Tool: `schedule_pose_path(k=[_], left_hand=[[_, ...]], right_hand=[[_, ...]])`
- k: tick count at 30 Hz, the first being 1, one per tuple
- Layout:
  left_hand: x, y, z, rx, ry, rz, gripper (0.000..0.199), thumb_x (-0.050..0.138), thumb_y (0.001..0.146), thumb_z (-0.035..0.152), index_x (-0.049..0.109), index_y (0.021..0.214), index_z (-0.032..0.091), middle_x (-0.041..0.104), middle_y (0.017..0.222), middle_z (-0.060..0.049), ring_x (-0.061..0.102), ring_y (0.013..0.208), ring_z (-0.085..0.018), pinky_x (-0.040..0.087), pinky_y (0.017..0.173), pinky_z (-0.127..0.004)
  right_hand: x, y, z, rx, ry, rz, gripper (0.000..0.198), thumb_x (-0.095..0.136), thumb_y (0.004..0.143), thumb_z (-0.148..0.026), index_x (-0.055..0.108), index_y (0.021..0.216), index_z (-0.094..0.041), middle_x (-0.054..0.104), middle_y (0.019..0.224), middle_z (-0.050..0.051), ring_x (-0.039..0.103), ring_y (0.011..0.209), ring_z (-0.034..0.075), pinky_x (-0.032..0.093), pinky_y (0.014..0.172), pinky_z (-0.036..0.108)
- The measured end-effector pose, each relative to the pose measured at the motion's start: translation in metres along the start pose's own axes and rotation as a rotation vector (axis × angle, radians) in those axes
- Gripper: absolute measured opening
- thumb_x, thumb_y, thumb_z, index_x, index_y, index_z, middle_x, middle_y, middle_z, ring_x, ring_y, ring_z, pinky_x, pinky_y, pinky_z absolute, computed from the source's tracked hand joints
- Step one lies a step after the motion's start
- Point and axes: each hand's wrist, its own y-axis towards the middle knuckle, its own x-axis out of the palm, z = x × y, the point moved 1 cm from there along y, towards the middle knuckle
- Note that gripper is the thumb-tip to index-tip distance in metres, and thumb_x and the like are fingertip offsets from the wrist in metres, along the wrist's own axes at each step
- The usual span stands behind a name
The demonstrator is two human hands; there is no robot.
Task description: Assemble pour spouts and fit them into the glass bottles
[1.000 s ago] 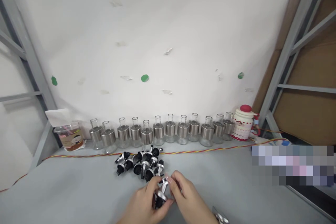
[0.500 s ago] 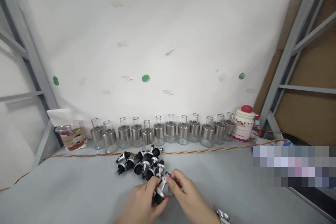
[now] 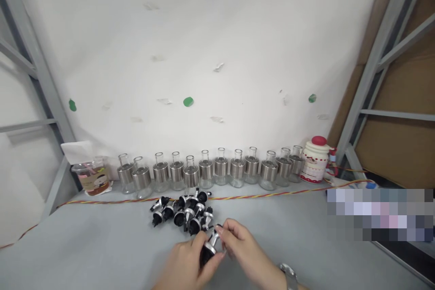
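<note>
We hold one silver-and-black spout (image 3: 210, 248) over the worktop (image 3: 102, 235), our left hand (image 3: 185, 258) closed round its dark end, likely to keep it still, while our right hand (image 3: 243, 242) pinches its thin tip, and the other spouts (image 3: 190, 212) lie heaped just beyond, perhaps so we can reach them.

I see soft, even light across the wall (image 3: 254, 45), glints on metal bottle sleeves (image 3: 237, 170), and pixelated blocks (image 3: 380, 210) lower right.
</note>
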Motion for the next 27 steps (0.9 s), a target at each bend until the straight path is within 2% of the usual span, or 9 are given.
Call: schedule_pose_path(k=[4,10,15,18,20,22,24,27], left_hand=[[0.002,0.0,0.001,-0.027,0.01,-0.027,0.018,0.043,0.082,0.036,0.05,0.084,0.019,0.066,0.059,0.0,0.062,0.049,-0.016,0.039,0.043,-0.02],[-0.004,0.002,0.001,-0.01,0.194,0.097,0.02,0.054,0.076,0.032,0.052,0.092,0.021,0.068,0.069,-0.002,0.064,0.056,-0.019,0.041,0.046,-0.022],[-0.006,0.002,0.007,-0.053,-0.038,0.001,0.023,0.039,0.083,0.038,0.051,0.091,0.019,0.066,0.063,-0.001,0.062,0.053,-0.017,0.039,0.047,-0.021],[-0.008,0.003,0.005,-0.191,-0.197,-0.043,0.032,0.029,0.086,0.04,0.052,0.074,0.02,0.061,0.054,0.0,0.059,0.05,-0.015,0.036,0.045,-0.019],[-0.011,0.004,-0.001,-0.303,-0.246,-0.034,0.035,0.028,0.086,0.041,0.051,0.071,0.02,0.055,0.045,0.002,0.056,0.045,-0.015,0.035,0.044,-0.019],[-0.015,0.006,-0.006,-0.351,-0.247,0.009,0.029,0.033,0.085,0.041,0.051,0.079,0.019,0.053,0.045,0.004,0.053,0.044,-0.014,0.035,0.045,-0.019],[-0.016,0.006,-0.008,-0.331,-0.221,0.058,0.025,0.038,0.083,0.041,0.05,0.086,0.019,0.056,0.053,0.003,0.053,0.046,-0.013,0.035,0.046,-0.018],[-0.013,0.005,-0.005,-0.25,-0.177,0.097,0.023,0.04,0.082,0.039,0.05,0.091,0.02,0.059,0.061,0.002,0.054,0.049,-0.013,0.037,0.049,-0.019]], right_hand=[[0.001,-0.001,0.002,0.007,0.009,-0.009,0.032,0.047,0.076,-0.046,0.038,0.059,-0.02,0.036,0.05,-0.007,0.033,0.048,0.009,0.028,0.048,0.021],[-0.003,-0.004,-0.004,-0.038,0.006,-0.011,0.029,0.046,0.079,-0.042,0.038,0.062,-0.02,0.035,0.053,-0.007,0.031,0.051,0.009,0.027,0.049,0.021],[0.0,-0.005,-0.002,-0.038,0.033,-0.018,0.029,0.045,0.079,-0.042,0.037,0.062,-0.02,0.035,0.054,-0.007,0.032,0.051,0.009,0.028,0.05,0.021],[-0.008,0.0,-0.007,-0.038,0.025,0.075,0.027,0.042,0.079,-0.039,0.037,0.061,-0.02,0.034,0.051,-0.007,0.033,0.048,0.009,0.029,0.049,0.021],[-0.019,0.006,-0.011,-0.059,-0.003,0.154,0.025,0.038,0.08,-0.036,0.036,0.061,-0.021,0.034,0.05,-0.007,0.034,0.047,0.01,0.029,0.048,0.021],[-0.033,0.015,-0.014,-0.089,-0.141,0.159,0.023,0.036,0.082,-0.034,0.037,0.063,-0.021,0.037,0.051,-0.006,0.037,0.048,0.01,0.03,0.047,0.022],[-0.044,0.021,-0.011,-0.155,-0.48,0.164,0.022,0.034,0.084,-0.031,0.041,0.066,-0.02,0.044,0.054,-0.004,0.042,0.051,0.012,0.032,0.049,0.022],[-0.054,0.027,0.001,-0.281,-0.953,0.213,0.02,0.035,0.085,-0.023,0.048,0.072,-0.018,0.056,0.067,0.003,0.05,0.064,0.016,0.035,0.062,0.027]])
